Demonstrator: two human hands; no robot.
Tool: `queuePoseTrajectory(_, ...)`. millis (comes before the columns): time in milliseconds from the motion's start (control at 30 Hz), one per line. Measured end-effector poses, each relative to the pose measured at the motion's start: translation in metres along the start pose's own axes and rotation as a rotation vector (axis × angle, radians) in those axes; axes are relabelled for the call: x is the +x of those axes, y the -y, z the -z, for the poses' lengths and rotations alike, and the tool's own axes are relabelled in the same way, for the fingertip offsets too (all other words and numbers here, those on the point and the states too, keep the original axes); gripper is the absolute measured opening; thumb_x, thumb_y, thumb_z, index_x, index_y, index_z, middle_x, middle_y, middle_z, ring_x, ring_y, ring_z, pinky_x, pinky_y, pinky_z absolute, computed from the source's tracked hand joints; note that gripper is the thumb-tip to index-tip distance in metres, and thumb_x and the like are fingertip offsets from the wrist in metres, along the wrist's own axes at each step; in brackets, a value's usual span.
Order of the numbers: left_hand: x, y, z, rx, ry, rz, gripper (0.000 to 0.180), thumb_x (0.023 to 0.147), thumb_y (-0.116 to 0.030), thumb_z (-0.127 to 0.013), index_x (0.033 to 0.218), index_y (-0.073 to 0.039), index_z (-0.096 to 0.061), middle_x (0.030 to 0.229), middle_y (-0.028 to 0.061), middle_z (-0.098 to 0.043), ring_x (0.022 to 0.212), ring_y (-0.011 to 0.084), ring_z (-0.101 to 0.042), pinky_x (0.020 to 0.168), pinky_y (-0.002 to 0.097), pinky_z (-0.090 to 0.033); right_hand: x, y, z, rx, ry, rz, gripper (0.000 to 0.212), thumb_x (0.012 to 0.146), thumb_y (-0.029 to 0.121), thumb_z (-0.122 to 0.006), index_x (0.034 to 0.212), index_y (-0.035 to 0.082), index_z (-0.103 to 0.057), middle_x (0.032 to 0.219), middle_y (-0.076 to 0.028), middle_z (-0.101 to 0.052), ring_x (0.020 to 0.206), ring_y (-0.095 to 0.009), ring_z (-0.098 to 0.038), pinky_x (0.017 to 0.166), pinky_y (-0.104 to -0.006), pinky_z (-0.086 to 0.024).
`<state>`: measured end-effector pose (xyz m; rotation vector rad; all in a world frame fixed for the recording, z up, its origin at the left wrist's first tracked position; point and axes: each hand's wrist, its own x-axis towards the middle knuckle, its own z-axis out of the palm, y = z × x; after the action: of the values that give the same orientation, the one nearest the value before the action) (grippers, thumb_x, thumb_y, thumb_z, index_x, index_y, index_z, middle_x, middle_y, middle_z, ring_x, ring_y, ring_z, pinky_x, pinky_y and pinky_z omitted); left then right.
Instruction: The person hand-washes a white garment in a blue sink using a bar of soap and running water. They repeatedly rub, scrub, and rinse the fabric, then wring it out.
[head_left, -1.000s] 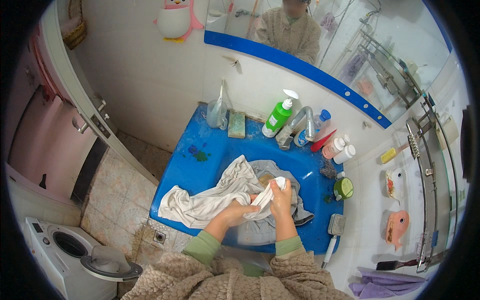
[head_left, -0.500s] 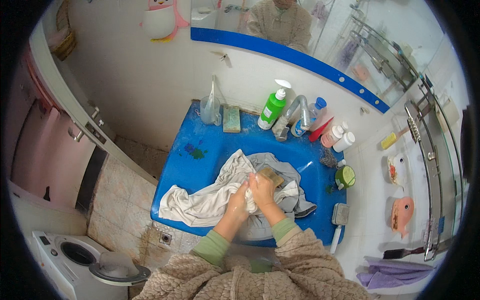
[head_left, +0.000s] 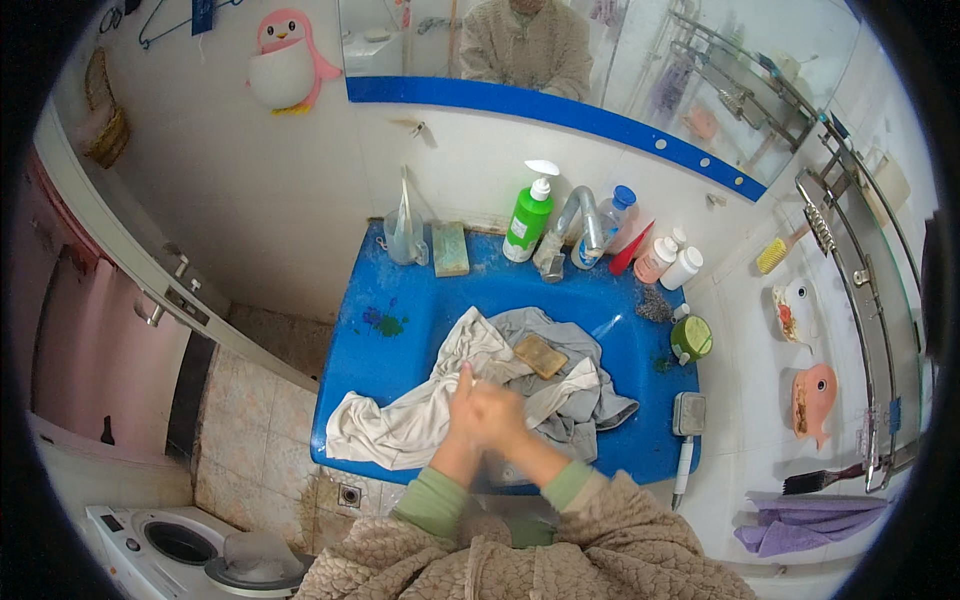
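Note:
My left hand (head_left: 464, 412) and my right hand (head_left: 498, 412) are pressed together over the front of a blue washbasin (head_left: 400, 300). Both look closed, bunching part of a white garment (head_left: 400, 428), though motion smears the fingers and hides most of the gripped fabric. The rest of that garment trails leftward over the basin's rim. Just beyond my right hand, a brownish bar of soap (head_left: 540, 356) rests on the cloth. Under and beside it lies a crumpled grey garment (head_left: 600, 400).
A green pump bottle (head_left: 528, 222), a metal faucet (head_left: 575, 225) and several small bottles line the back. At the back left stand a clear cup (head_left: 405, 240) and a greenish block (head_left: 450, 250). A white-handled brush (head_left: 687, 440) lies right. A washing machine (head_left: 170, 545) stands lower left.
My joined hands have shifted slightly left and toward me, away from the soap, which now shows fully. The view has also tilted, showing more of the wall.

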<state>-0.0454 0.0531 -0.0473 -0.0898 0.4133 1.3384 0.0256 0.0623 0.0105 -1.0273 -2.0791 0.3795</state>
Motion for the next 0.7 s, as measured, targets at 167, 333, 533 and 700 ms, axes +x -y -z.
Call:
queuePoseTrajectory(167, -0.010, 0.007, -0.013, 0.000, -0.084, 0.100, 0.031, 0.093, -0.044, -0.041, 0.083, -0.016, -0.052, 0.076, 0.0024, -0.056, 0.069, 0.0187, -0.056, 0.062, 0.0334, -0.047, -0.004, -0.029, -0.012, -0.114, 0.016, 0.036, 0.033, 0.077, 0.029, -0.061, 0.054, 0.008, -0.053, 0.056, -0.012, -0.054, 0.054, -0.029, -0.055, 0.057, -0.0410, -0.045)
queuePoseTrajectory(333, -0.005, 0.006, -0.015, 0.058, 0.004, 0.066, 0.043, 0.089, -0.051, -0.042, 0.071, -0.014, -0.052, 0.070, 0.0039, -0.056, 0.064, 0.0192, -0.055, 0.059, 0.0342, -0.046, 0.002, -0.013, 0.007, -0.102, -0.005, -0.013, 0.020, 0.070, 0.016, -0.065, 0.060, 0.005, -0.051, 0.057, -0.011, -0.052, 0.057, -0.030, -0.055, 0.056, -0.0364, -0.047)
queuePoseTrajectory(533, -0.016, 0.006, -0.028, 0.119, -0.200, 0.110, 0.047, 0.089, -0.052, -0.042, 0.091, -0.007, -0.054, 0.088, 0.0091, -0.059, 0.080, 0.0227, -0.059, 0.073, 0.0355, -0.049, -0.005, -0.021, 0.013, 0.178, 0.140, -0.433, 0.025, 0.066, 0.018, -0.073, 0.076, 0.004, -0.054, 0.073, -0.011, -0.056, 0.069, -0.025, -0.058, 0.063, -0.0357, -0.047)
queuePoseTrajectory(700, -0.015, 0.001, -0.036, 0.041, -0.086, -0.048, 0.055, 0.089, -0.055, -0.040, 0.112, -0.006, -0.046, 0.110, 0.0130, -0.054, 0.105, 0.0266, -0.052, 0.089, 0.0401, -0.043, -0.014, -0.044, 0.038, 0.573, 0.421, -0.457, 0.040, 0.070, 0.014, -0.073, 0.104, 0.003, -0.055, 0.103, -0.008, -0.059, 0.085, -0.014, -0.057, 0.069, -0.0280, -0.047)
